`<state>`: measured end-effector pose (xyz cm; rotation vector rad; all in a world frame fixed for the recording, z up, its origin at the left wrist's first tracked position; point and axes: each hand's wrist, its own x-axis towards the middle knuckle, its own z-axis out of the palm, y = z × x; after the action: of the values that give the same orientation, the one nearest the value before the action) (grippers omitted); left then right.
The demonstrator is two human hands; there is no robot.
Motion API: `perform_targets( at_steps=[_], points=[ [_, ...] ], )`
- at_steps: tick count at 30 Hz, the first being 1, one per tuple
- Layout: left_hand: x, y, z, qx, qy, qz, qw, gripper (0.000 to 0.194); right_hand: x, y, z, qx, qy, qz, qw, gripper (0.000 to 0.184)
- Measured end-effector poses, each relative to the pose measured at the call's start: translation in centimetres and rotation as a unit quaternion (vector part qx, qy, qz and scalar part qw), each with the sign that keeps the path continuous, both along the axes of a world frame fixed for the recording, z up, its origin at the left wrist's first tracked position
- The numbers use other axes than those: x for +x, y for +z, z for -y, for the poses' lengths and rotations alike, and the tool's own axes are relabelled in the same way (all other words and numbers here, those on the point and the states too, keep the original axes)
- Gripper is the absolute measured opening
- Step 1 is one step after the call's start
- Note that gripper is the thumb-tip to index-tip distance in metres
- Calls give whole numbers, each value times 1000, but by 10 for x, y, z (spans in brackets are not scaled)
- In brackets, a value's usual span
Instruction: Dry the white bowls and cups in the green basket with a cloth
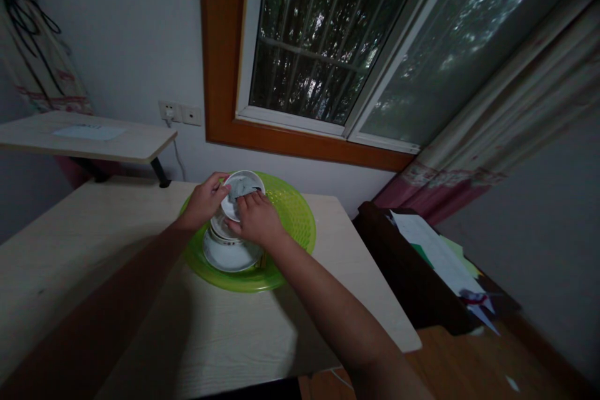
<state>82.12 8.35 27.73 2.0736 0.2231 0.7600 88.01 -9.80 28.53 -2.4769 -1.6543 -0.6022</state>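
Note:
My left hand grips the left rim of a small white bowl, which is tilted toward me. Inside the bowl lies a crumpled grey cloth. My right hand has its fingers down in the bowl, pressed on the cloth, with the thumb near the lower rim. Under the held bowl, more white bowls stand stacked, partly hidden by my hands. Below them a white plate rests in a round green plastic basket with a perforated side.
The basket stands on a pale wooden table. A raised shelf with a paper sheet is at the left. Behind are wall sockets and a barred window. Papers lie on a dark cabinet at right.

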Motion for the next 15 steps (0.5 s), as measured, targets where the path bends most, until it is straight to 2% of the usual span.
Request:
perform_targets(
  at_steps=[3, 6, 15],
  points=[
    [-1, 2, 1, 5, 20, 10, 1000, 46, -3, 6, 0, -32, -28, -10, 999, 59],
    [-2, 3, 0, 15, 36, 20, 999, 45, -6, 9, 0, -50, -22, -19, 998, 52],
    [-4, 2, -2, 36, 47, 18, 998, 46, 1, 2, 4, -34, 98, -24, 994, 31]
  ],
)
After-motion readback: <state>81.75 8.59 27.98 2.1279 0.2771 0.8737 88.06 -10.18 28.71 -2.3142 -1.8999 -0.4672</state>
